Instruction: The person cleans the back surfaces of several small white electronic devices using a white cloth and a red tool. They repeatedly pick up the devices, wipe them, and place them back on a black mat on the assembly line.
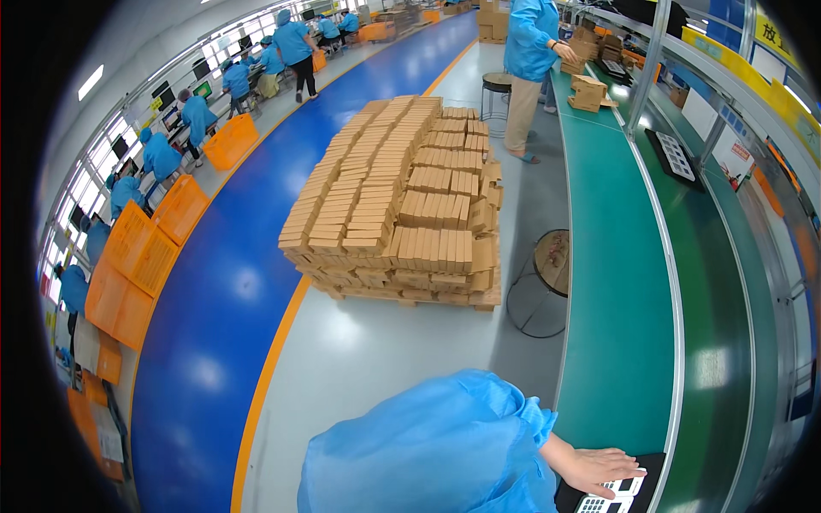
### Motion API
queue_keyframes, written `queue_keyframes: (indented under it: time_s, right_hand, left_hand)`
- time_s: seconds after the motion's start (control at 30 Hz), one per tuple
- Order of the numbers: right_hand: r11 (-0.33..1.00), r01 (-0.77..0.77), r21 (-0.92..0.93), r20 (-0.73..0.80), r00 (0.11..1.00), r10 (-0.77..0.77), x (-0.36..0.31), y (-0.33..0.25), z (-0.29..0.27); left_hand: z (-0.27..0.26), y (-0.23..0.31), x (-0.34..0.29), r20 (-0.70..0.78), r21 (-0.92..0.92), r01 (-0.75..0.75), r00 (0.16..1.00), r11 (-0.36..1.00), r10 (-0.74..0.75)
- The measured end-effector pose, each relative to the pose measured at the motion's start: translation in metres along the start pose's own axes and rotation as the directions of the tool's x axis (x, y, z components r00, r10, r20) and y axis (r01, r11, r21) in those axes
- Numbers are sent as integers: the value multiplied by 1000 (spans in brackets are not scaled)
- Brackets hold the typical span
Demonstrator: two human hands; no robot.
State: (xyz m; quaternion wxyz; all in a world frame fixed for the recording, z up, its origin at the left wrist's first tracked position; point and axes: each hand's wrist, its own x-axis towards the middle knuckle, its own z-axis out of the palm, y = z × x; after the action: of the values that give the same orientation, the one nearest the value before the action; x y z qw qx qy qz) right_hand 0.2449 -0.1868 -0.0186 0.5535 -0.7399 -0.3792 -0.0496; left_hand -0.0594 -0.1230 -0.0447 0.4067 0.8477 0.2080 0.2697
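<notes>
My left hand (596,468) reaches in from the lower edge in a loose blue sleeve, palm down. Its fingers are stretched out and rest over white keypad-like devices (605,504) with small dark windows and rows of buttons. The devices lie on a black tray (654,468) at the near end of the green workbench (620,342). The hand covers part of them, and the lower edge cuts the tray off. My right hand is out of the picture.
A pallet stacked with brown cardboard boxes (359,188) stands left of the bench, beside a round stool (552,256). Farther along the bench, a person in blue (530,43) stands near an open carton (587,92). Another black tray (674,158) lies under the metal shelf frame. Orange bins (128,248) line the left.
</notes>
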Motion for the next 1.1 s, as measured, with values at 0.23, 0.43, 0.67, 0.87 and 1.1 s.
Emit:
queue_keyframes:
  time_s: [0.23, 0.43, 0.67, 0.87, 1.1]
  right_hand:
    - [999, -12, 31, -26, 1000, 13, 4, 1, -4]
    - [998, -54, 25, -124, 991, 57, 1, 18, -46]
    - [984, -156, 87, -319, 931, 176, -7, 88, -153]
    - [901, 28, -434, -183, 976, -119, -35, 77, -169]
    - [886, -72, -458, -409, 902, -138, -38, 16, -219]
  left_hand:
    - [6, -3, 7, -58, -54, -24, 998, 998, 21]
    - [-9, 28, 1, 18, 7, 64, 998, 998, -64]
    - [21, 17, 9, -76, 231, 18, 997, 973, -1]
    - [-4, 16, 14, -120, 42, 33, 992, 999, -27]
    - [-11, 34, 18, 25, 87, 106, 994, 991, -109]
